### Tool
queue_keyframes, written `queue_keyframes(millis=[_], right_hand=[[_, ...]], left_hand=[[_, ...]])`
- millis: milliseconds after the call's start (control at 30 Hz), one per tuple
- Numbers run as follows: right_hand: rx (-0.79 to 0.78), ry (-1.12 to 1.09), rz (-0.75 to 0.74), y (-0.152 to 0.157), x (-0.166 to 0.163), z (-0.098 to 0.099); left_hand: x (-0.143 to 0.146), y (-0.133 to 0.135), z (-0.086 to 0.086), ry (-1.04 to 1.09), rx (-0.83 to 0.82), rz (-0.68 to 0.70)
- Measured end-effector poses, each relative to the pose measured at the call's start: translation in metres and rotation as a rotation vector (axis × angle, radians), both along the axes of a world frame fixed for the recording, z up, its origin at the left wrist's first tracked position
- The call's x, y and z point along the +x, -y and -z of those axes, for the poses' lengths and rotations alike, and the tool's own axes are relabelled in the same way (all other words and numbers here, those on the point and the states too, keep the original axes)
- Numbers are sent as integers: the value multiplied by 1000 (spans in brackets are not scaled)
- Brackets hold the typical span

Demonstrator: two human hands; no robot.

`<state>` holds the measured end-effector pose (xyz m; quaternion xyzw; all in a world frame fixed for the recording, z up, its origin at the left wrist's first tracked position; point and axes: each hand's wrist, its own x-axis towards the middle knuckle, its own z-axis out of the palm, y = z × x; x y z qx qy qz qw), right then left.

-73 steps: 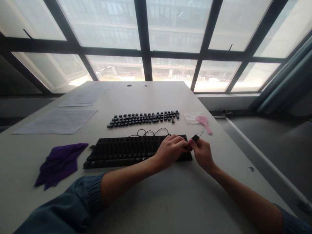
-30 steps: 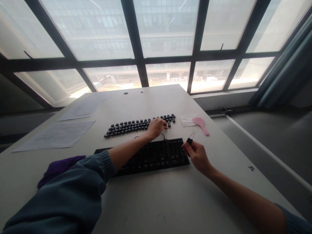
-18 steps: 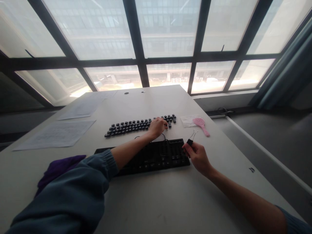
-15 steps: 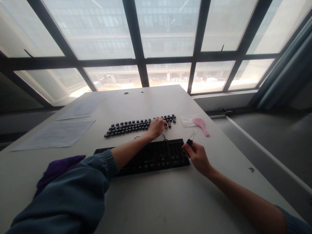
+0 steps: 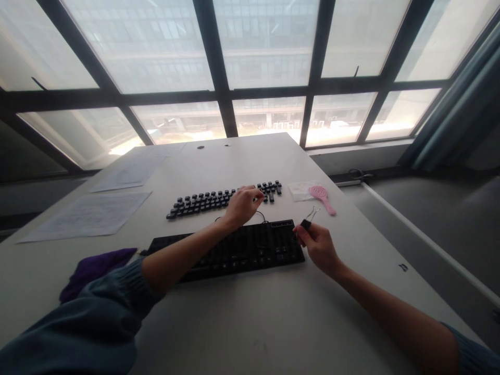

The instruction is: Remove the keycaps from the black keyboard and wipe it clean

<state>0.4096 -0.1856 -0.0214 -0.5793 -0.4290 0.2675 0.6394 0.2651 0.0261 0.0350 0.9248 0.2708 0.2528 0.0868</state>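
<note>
Just eased the left hand [image 5: 242, 204] back from the loose keycaps [image 5: 206, 201], at twelve o'clock from the keyboard [image 5: 250, 251], apparently done reaching there; cannot tell whether pinching any. Clamping the black wire-handled tool [image 5: 305, 224] in the right hand [image 5: 321, 247], near the keyboard's two o'clock corner.

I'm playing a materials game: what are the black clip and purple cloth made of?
The black clip is probably metal: dark body, thin shiny wire handles. The purple cloth looks like soft, matte fabric, because it's rumpled; which fibre is unclear.
</note>
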Motion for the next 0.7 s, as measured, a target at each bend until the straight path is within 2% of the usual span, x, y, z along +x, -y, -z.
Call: queue_keyframes(millis=[167,300,433,700], right_hand=[[-6,63,-105,4,5,-1],[-26,234,-219,8,7,-8],[-28,333,-263,9,6,-12],[-130,147,-290,8,8,0]], left_hand=[[-20,68,-4,-69,-95,206],[-31,109,4,-112,-175,294],[-33,124,18,-128,-202,307],[-26,126,35,-108,-250,249]])
